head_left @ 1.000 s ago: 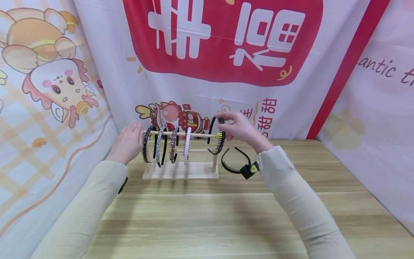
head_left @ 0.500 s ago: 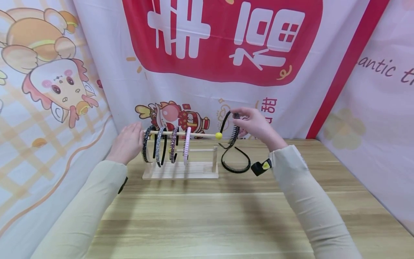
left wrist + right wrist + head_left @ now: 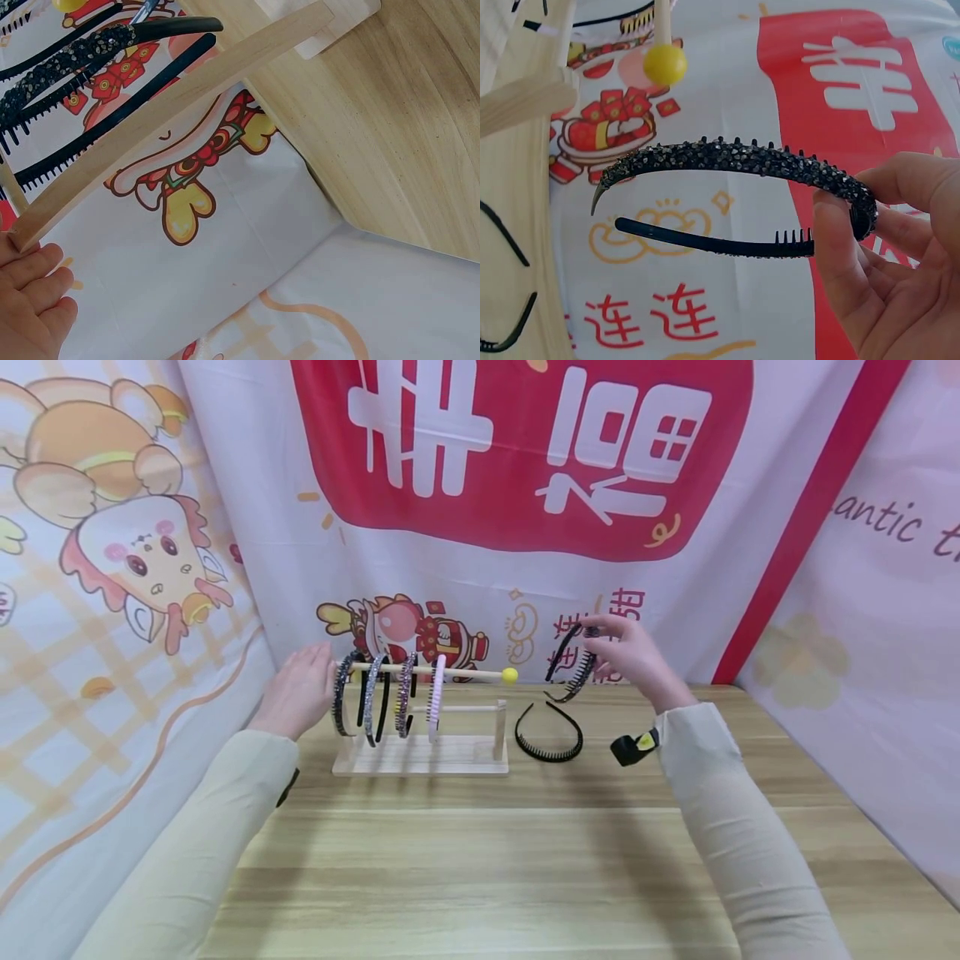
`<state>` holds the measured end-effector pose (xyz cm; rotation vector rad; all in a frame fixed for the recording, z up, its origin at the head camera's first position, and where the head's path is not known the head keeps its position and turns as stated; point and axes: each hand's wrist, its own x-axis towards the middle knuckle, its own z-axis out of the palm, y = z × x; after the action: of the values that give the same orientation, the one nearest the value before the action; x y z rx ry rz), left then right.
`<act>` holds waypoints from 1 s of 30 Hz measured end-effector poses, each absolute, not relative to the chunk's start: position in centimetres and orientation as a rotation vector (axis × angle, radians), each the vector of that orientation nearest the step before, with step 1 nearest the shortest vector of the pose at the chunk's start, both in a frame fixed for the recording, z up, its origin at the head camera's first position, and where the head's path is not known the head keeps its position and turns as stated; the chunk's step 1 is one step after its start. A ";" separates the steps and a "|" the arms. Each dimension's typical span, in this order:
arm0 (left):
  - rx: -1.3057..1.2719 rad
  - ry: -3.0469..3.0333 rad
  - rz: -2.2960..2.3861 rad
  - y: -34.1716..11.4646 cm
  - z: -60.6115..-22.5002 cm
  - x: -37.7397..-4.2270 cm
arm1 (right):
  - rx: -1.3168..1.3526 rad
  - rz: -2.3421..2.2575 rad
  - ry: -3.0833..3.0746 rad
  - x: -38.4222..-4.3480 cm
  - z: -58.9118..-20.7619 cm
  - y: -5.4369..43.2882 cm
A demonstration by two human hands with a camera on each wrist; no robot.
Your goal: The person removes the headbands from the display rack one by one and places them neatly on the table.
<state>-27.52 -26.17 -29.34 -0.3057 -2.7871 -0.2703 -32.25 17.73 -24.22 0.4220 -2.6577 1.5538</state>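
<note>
My right hand (image 3: 633, 656) pinches a black headband (image 3: 727, 159) with dark glittering stones and comb teeth between thumb and fingers. It hangs in the air, apart from the rod's yellow knob (image 3: 510, 676). At the left end of a wooden headband rack (image 3: 420, 766), my left hand (image 3: 300, 689) rests against the top of the upright post (image 3: 172, 124), fingers fairly straight. On the upper rod hang a dark glittery headband (image 3: 340, 697), a silver one (image 3: 370, 710), a purplish one (image 3: 404, 693) and a pink one (image 3: 435, 697).
A plain black toothed headband (image 3: 550, 757) lies on the wooden table (image 3: 465, 877) right of the rack. Printed cloth (image 3: 262, 510) walls in the table at the back and both sides. A small black item with yellow (image 3: 635, 748) sits at the right cuff.
My right hand has drawn the stone-studded headband off the rod's yellow-knobbed end and carried it rightward. My left hand has stayed at the rack's left end.
</note>
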 end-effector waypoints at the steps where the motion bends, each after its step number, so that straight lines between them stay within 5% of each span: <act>1: -0.307 -2.788 -0.267 -26.2 -29.3 -27.5 | 0.406 1.563 -2.654 -32.4 -24.4 18.0; 30: -0.300 -2.771 -0.247 -26.1 -29.3 -27.3 | 0.111 1.766 -2.598 -35.2 -32.2 24.1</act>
<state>-27.34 -26.05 -29.29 -0.2995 -2.7708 -0.2466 -35.23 24.11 -32.25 0.1115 -2.5978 1.7661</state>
